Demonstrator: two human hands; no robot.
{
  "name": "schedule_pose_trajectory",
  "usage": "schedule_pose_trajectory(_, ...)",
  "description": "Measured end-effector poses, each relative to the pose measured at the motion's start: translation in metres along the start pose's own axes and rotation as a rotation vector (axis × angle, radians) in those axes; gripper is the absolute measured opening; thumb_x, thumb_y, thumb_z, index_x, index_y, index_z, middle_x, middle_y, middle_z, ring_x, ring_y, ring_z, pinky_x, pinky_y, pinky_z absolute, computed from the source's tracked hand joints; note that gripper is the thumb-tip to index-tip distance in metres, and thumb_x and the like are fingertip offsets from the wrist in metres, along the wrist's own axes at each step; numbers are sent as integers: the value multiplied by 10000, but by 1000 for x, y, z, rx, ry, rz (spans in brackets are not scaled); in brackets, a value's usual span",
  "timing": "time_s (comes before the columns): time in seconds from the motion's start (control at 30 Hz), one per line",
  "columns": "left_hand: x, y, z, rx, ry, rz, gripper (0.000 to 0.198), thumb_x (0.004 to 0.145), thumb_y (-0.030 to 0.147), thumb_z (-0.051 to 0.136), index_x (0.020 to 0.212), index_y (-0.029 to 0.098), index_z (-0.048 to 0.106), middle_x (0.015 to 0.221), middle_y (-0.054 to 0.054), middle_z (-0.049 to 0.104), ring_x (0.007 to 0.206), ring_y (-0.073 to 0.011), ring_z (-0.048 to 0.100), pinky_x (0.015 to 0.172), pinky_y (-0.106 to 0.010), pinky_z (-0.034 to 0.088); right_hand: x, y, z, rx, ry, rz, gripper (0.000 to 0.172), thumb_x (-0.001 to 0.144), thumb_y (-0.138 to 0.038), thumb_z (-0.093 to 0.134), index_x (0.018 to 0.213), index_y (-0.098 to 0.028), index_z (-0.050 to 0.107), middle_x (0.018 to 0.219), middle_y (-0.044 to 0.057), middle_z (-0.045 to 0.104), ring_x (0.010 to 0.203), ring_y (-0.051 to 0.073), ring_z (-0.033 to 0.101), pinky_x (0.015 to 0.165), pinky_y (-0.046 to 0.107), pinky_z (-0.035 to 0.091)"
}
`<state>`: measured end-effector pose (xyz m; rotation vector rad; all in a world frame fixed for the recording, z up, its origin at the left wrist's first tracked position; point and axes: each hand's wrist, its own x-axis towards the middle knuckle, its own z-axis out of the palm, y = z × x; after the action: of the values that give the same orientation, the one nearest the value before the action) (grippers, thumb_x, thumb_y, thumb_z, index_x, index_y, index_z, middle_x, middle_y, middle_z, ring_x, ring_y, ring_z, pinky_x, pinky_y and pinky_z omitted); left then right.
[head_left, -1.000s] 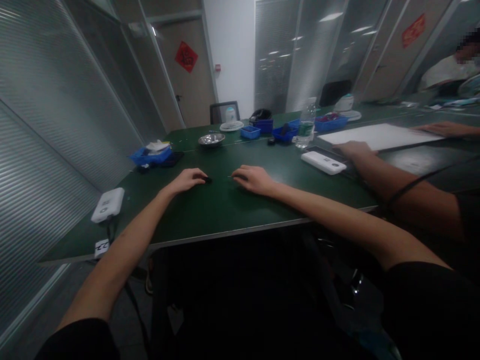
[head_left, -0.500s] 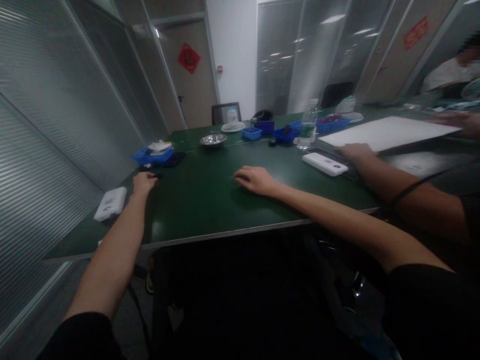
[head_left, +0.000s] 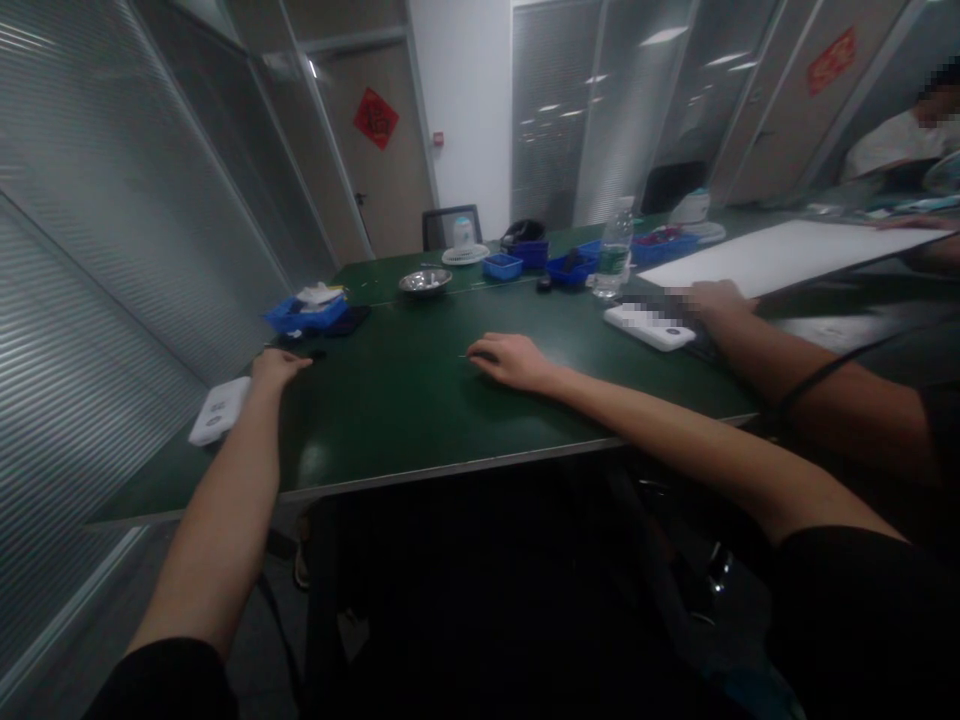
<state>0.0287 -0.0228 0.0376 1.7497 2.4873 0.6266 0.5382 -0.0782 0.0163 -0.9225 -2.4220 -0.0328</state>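
Observation:
On the left side of the green table (head_left: 405,420), my left hand (head_left: 277,366) rests low with its thumb side pointing right. Its fingers look apart and partly blurred. Just beyond its tip lies a small dark object (head_left: 318,354), too small to name. My right hand (head_left: 510,360) lies on the table's middle, fingers curled round a slim dark tool (head_left: 486,355). A thin pale tip (head_left: 462,356) sticks out from it to the left; its kind is unclear. A white box-shaped device (head_left: 219,410) sits left of my left forearm.
A blue tray (head_left: 307,314) stands behind my left hand, a metal bowl (head_left: 425,282) farther back. A water bottle (head_left: 615,250) and another white device (head_left: 649,327) are to the right. There a neighbour's hand (head_left: 720,300) is at a white board (head_left: 795,255).
My left hand has drawn slightly left, away from the small dark object, which now lies apart from it. My right hand stays put. The neighbour's white board has shifted a little right.

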Motion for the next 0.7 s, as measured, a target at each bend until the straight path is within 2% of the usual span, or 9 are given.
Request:
schedule_pose_trajectory(0.1,-2,4,-2,-9,-43,-161,213,840,224,863,769,109,697,623,7,545,771,-203,554,816,-291,443,0,0,0,2,6,-1,290,1065,-369,564,1246,-220,734,1166,80,730,952,203,665,793,301,451)
schedule_pose_trajectory(0.2,-3,4,0,-19,-3,-135,126,880,156,802,823,97,706,676,-4,581,788,-194,550,850,-286,443,-1,1,1,12,11,-8,284,1062,-367,572,1244,-221,735,1166,80,727,950,199,666,794,296,454)
schedule_pose_trajectory(0.27,-2,3,3,-23,55,-98,70,950,160,725,926,94,716,762,-12,624,826,-183,556,897,-281,440,-1,2,1,17,7,-13,277,1058,-357,580,1246,-224,734,1176,80,724,951,197,664,798,295,456)
schedule_pose_trajectory(0.4,5,2,15,-137,195,11,180,1006,203,653,1124,76,701,987,-49,714,902,-168,598,947,-271,452,-1,3,2,9,-3,-20,268,1052,-340,587,1246,-227,733,1181,79,722,951,200,665,793,295,456)
schedule_pose_trajectory(0.47,11,2,22,-185,228,29,191,974,196,672,1121,82,715,1031,-75,735,938,-188,639,951,-282,473,-1,3,2,5,-1,-24,268,1050,-344,590,1244,-227,732,1174,80,722,950,206,668,791,297,455)
schedule_pose_trajectory(0.7,26,-1,39,-175,229,44,178,896,225,693,1037,147,770,1052,-112,762,1011,-268,706,997,-344,508,-1,3,1,11,-10,-26,281,1059,-354,569,1249,-219,727,1180,83,722,953,212,670,791,305,457)
